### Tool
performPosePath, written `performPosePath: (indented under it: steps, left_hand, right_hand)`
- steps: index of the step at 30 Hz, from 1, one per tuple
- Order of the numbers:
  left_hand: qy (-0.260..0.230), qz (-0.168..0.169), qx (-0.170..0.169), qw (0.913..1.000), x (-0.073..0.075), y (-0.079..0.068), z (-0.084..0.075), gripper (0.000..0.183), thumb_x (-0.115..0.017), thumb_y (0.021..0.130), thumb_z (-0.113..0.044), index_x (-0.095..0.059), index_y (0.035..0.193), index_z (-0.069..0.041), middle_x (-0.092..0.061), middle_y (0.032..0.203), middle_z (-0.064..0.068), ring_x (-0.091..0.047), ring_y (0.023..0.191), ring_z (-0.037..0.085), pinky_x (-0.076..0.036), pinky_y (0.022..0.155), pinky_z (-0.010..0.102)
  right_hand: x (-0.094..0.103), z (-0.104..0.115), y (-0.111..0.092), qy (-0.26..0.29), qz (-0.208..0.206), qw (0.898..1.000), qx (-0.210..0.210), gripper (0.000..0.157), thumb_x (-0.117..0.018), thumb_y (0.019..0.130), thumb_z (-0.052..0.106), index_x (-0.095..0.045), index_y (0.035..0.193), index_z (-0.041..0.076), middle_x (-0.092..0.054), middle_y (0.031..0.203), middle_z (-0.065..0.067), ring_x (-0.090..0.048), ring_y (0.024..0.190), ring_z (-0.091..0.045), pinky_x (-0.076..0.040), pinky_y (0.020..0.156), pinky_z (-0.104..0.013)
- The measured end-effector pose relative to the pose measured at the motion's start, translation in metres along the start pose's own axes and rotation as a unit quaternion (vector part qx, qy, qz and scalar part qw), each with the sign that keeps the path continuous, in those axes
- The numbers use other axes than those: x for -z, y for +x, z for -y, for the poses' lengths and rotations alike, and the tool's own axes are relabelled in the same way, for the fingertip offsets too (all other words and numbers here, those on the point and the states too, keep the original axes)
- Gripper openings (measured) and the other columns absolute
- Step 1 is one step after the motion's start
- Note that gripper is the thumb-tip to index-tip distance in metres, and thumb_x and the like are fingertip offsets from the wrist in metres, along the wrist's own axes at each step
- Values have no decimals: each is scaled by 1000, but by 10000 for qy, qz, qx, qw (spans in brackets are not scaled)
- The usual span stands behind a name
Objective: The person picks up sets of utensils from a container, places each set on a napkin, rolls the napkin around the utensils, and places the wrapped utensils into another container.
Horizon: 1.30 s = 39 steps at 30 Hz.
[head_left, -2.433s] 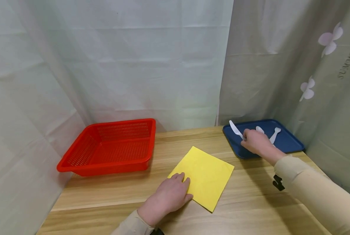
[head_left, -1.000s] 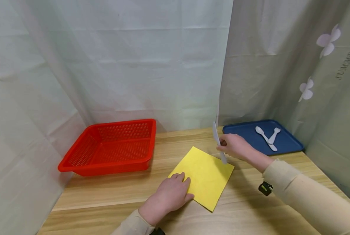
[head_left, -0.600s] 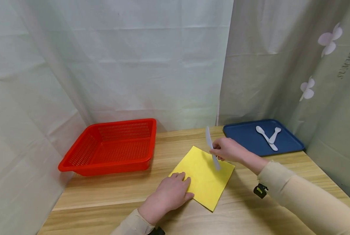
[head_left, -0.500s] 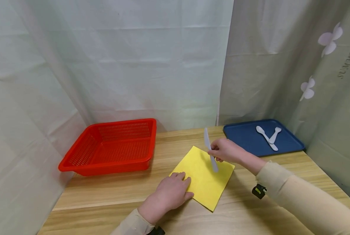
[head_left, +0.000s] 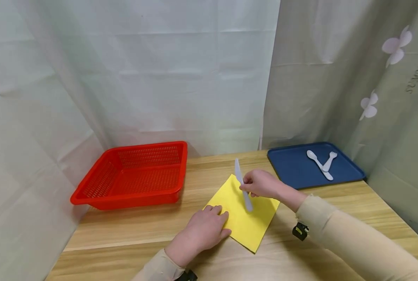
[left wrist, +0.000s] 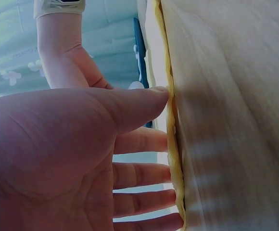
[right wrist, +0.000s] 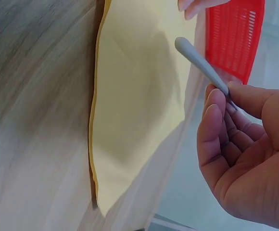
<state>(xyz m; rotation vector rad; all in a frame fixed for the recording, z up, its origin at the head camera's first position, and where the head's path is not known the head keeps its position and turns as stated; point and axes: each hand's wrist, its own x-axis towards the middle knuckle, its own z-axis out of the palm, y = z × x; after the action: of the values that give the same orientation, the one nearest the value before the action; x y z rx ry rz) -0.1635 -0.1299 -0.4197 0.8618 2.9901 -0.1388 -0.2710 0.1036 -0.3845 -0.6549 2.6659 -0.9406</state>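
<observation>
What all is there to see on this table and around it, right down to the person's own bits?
Table: one, light wood-brown, beneath everything
Basket: one, red, left rear of the table
Tray: one, blue, right rear
Spoon: one, white, on the tray
Fork: one, white, on the tray, crossing the spoon's handle
Sheet: one, yellow, middle of the table; paper or cloth, I can't tell
Knife: one, white, held above the sheet
Curtain: count unclear, pale grey-white, behind and at the sides
Printed flowers: two, pinkish white, right-hand curtain
Wrist devices: two, black, by the cuffs
Sleeves: two, beige, both arms
Left hand: one, bare, fingers on the sheet
Right hand: one, bare, pinching the knife
</observation>
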Motion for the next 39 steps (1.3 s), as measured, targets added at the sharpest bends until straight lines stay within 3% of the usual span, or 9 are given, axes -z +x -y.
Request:
performPosePath:
  steps: [10, 22, 39]
  left_hand:
    - [2, 14, 23, 10000, 1, -1, -1, 52, -71, 106, -52, -73, 143, -16, -67, 142, 11, -64, 126, 31, -61, 93, 49]
    - [-25, 130, 59, 9999, 1, 1, -1, 55, -72, 105, -53, -72, 146, -16, -66, 143, 10, -63, 126, 31, -60, 94, 49]
    - [36, 85, 26, 10000, 1, 0, -1, 54, -72, 105, -52, -73, 145, -16, -67, 141, 10, -64, 124, 31, -60, 92, 48]
  right_hand:
    - [-14, 2, 9, 547, 117, 9981, -246, 22, -73, 108, 15, -71, 88, 5, -70, 77, -9, -63, 63, -16, -55, 63, -28]
    - [-26, 1, 18, 1393, 267, 9877, -656, 18, -71, 110, 13, -73, 99, 0, -74, 82, -9, -68, 68, -16, -60, 67, -29]
    - [-38, 1, 22, 1285, 122, 9881, -837, 19, -73, 108, 14, -74, 94, 1, -71, 76, -8, -64, 66, -15, -56, 63, -26]
